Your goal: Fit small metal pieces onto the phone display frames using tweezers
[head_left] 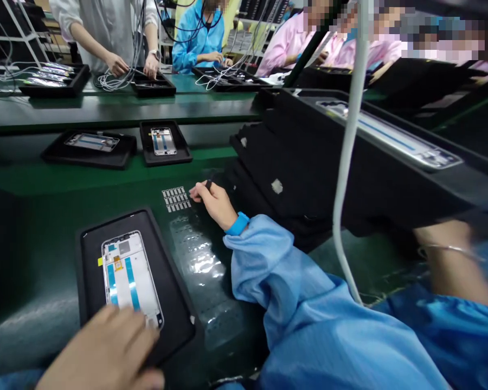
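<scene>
My left hand [101, 349] lies at the bottom of the view, with its fingers on the lower end of a white-backed phone frame [130, 271] marked with blue strips. That frame sits in a black tray [174, 319] on the green bench. My right hand [211, 205] pinches a small black tool [208, 184], its fingertips next to a sheet of small grey labels [175, 199]. A clear plastic film [195, 260] lies below the labels. A blue wrist strap [238, 223] circles my right wrist, above a blue sleeve.
Black trays holding phone frames [163, 146] stand beyond my hands. A tall black tray stack [293, 168] rises on the right, beneath a white cable [347, 162]. A co-worker's forearm [451, 260] with a bracelet enters at right. Several people work with cabled trays at the far bench.
</scene>
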Demonstrator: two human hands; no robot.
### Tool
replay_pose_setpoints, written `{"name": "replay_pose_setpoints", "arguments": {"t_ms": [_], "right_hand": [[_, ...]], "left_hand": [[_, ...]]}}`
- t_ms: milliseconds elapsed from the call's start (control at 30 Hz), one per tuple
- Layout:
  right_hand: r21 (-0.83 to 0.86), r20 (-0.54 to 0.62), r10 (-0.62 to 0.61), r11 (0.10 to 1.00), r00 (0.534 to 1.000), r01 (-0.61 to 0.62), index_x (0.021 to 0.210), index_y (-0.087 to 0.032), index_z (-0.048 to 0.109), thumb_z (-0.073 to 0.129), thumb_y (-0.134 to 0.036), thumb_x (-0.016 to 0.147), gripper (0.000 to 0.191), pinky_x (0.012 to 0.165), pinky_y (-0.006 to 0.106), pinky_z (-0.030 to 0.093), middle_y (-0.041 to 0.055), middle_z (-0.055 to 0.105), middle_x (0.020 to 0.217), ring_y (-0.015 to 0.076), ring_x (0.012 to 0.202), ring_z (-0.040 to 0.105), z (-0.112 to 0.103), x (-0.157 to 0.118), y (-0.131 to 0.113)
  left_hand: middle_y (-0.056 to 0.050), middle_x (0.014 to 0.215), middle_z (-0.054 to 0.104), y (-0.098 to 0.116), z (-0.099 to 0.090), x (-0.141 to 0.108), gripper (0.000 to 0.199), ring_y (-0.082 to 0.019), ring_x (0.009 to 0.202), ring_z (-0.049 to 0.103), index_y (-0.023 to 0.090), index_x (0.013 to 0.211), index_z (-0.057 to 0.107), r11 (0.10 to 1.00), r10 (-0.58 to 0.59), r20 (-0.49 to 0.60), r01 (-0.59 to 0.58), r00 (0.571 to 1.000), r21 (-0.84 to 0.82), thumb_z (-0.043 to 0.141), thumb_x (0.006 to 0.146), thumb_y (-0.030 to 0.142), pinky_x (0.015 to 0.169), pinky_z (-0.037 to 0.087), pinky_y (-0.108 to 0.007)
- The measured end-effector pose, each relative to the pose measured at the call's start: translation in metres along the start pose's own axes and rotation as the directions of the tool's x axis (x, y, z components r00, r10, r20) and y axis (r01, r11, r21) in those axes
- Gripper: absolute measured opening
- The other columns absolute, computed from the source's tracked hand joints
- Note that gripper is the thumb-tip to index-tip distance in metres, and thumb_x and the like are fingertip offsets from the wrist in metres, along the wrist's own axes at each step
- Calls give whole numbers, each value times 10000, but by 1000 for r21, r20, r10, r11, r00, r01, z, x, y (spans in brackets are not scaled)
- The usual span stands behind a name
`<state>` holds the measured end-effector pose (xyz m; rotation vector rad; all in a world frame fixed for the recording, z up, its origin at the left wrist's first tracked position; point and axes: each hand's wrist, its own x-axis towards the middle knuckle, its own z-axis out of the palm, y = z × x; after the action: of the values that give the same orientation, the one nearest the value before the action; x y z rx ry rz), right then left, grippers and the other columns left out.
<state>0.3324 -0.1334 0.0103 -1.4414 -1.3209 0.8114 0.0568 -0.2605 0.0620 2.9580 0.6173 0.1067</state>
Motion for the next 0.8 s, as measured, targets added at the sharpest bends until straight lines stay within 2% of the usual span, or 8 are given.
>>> {"name": "replay_pose_setpoints", "arguments": {"t_ms": [100,167,267,333,433,533,667,800], "right_hand": [[-317,176,-204,915,963,251,1056,-178,581,435,-328,876,276,879,324,470,65,628,1092,171,995,598,-14,-2,5],[-464,333,-208,813,920,352,1178,-213,543,501,-338,848,356,920,341,436,49,595,1192,194,1079,562,-19,-5,6],[-583,409,-144,719,901,379,1201,-256,547,572,-396,802,424,868,341,454,26,625,1156,208,1030,589,-21,-10,10],[-583,400,-155,717,903,382,1169,-258,574,577,-398,801,394,842,321,457,22,650,1108,196,988,605,-20,-12,12],[-488,379,-226,775,897,401,1063,-224,633,571,-374,812,299,845,293,441,36,674,1033,174,956,611,-19,-15,14],[-315,320,-261,877,910,363,949,-201,665,579,-378,801,246,821,275,441,41,685,948,158,894,618,-17,-18,10],[-33,213,-111,992,971,121,829,-173,670,638,-395,731,245,693,250,453,16,670,789,136,742,607,-12,-23,-2],[172,257,21,983,966,-67,681,-150,642,665,-386,697,237,597,229,421,-16,599,625,97,596,535,-6,-28,-13]], "left_hand": [[-111,1161,602,-42,-16,56,433,-232,1062,552,162,1207,507,959,-279,-96,282,956,28,385,885,424,926,396,-394],[-139,1354,445,-70,-13,96,527,-256,1252,395,140,1293,421,914,-406,-18,405,914,-24,430,861,441,1044,272,-446],[-144,1403,374,-96,8,141,547,-277,1301,326,149,1312,396,898,-434,34,435,900,-68,472,843,420,1051,217,-530],[-141,1384,401,-101,23,155,524,-285,1289,348,171,1279,442,899,-421,55,424,906,-107,523,815,400,1046,188,-563],[-129,1336,465,-97,32,158,401,-277,1268,385,189,1184,541,893,-403,59,407,913,-194,528,809,331,1059,154,-550],[-94,1216,587,-92,25,150,307,-255,1173,494,210,1076,618,863,-392,52,387,918,-324,466,832,316,1029,273,-463],[-27,1001,690,-87,11,140,313,-199,920,625,244,959,665,755,-420,46,377,906,-536,422,844,404,822,442,-304],[-1,824,698,-81,7,133,277,-167,777,630,221,829,672,573,-496,55,374,867,-729,513,785,443,713,457,-254]]}}
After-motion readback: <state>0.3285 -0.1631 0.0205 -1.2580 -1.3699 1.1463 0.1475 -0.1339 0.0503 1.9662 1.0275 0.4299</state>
